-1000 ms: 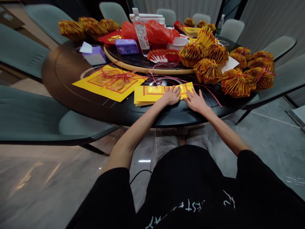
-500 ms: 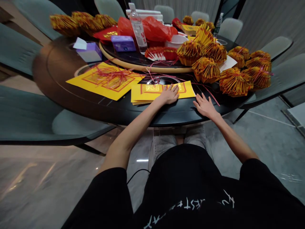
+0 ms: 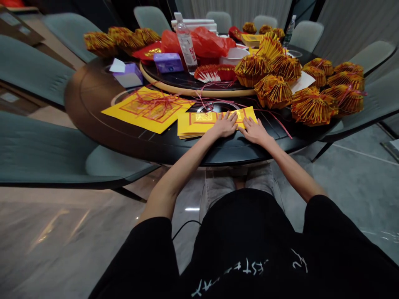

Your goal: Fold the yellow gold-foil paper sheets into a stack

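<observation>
- The stack of yellow joss paper (image 3: 195, 126) lies at the near edge of the dark round table (image 3: 90, 97), just below the centre of the frame. Its long axis runs across the view, nearly parallel to the table edge and rising slightly to the right. Its printed red borders and gold foil panels face up.
- The left hand (image 3: 223, 126) lies palm down on the stack's right half. Its fingers (image 3: 227, 118) are slightly apart and flat, not clamped on the paper.
- The right hand (image 3: 254, 131) sits just beside it, with its fingertips (image 3: 246, 122) resting on the stack's lower right edge. The fingers are close together and slightly curved, with no pinch visible.
- To the left of the stack, looser yellow paper sheets (image 3: 146, 111) lie askew under tangled red string (image 3: 158, 101).
- Thin red string (image 3: 274, 121) trails past the stack's right end.
- Folded gold-and-red paper bundles (image 3: 313, 109) crowd the right of the table, and more (image 3: 99, 44) sit at the upper left.
- A gold-rimmed turntable (image 3: 187, 92) at upper centre holds a plastic water bottle (image 3: 187, 47), a red plastic bag (image 3: 212, 41) and a purple tissue pack (image 3: 168, 63).
- Grey-green chairs (image 3: 40, 70) ring the table.
</observation>
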`<act>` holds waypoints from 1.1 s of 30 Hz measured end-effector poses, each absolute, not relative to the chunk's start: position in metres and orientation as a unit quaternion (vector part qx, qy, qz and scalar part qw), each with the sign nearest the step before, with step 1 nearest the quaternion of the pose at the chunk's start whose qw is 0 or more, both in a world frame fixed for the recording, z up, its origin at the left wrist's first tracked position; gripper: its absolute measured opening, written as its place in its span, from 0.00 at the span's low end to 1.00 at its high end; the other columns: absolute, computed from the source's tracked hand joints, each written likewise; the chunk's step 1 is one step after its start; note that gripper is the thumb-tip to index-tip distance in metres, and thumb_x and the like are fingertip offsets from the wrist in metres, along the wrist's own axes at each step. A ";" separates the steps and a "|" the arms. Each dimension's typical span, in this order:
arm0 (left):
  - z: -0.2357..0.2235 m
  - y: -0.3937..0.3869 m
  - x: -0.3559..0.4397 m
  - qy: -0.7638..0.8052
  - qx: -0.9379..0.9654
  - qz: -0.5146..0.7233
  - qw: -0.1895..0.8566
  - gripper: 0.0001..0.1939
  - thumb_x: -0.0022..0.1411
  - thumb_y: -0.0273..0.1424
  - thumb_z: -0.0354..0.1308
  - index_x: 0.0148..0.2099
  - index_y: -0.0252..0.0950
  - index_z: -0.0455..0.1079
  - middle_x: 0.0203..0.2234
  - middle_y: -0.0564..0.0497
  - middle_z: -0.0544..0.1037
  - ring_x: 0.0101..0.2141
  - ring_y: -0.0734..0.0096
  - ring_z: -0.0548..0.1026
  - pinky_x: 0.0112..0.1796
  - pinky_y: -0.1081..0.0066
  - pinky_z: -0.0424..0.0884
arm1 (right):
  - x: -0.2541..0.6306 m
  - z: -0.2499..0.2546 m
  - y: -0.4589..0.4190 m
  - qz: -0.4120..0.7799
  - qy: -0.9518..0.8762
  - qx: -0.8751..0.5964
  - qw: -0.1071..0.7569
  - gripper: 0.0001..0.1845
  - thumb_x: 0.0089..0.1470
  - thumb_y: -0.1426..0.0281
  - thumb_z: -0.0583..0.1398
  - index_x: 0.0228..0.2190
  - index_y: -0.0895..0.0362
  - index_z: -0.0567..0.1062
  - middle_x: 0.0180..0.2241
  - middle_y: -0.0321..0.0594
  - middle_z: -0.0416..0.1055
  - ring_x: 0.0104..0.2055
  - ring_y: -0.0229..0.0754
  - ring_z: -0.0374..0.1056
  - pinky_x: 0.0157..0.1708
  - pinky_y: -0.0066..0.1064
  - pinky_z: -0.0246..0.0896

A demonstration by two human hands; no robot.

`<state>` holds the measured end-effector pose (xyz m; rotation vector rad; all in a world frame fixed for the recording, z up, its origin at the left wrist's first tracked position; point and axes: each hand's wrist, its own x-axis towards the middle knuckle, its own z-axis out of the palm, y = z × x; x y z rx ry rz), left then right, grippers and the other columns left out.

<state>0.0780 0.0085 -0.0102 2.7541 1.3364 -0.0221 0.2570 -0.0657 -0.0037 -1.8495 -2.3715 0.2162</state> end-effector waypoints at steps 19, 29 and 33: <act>-0.001 0.000 0.080 0.450 0.892 -0.023 0.033 0.36 0.76 0.40 0.33 0.79 0.27 0.44 0.77 0.42 0.45 0.76 0.46 0.42 0.72 0.44 0.40 | 0.260 0.041 -0.029 -0.014 -0.685 -0.699 0.205 0.38 0.75 0.55 0.41 0.48 0.65 0.83 0.47 0.62 0.81 0.53 0.61 0.76 0.55 0.46 0.66; -0.003 0.001 0.077 0.450 0.892 -0.001 0.027 0.36 0.76 0.39 0.33 0.79 0.29 0.46 0.77 0.42 0.47 0.76 0.48 0.43 0.73 0.46 0.42 | 0.272 0.020 0.012 0.029 -0.761 -0.642 0.089 0.43 0.73 0.48 0.40 0.54 0.66 0.81 0.55 0.65 0.78 0.60 0.62 0.73 0.59 0.48 0.65; -0.002 -0.001 0.078 0.449 0.893 -0.009 0.026 0.36 0.76 0.39 0.33 0.79 0.26 0.45 0.77 0.41 0.47 0.76 0.48 0.42 0.73 0.47 0.42 | 0.274 0.021 0.010 0.031 -0.771 -0.632 0.074 0.41 0.73 0.48 0.41 0.53 0.63 0.82 0.55 0.61 0.78 0.59 0.61 0.74 0.59 0.45 0.64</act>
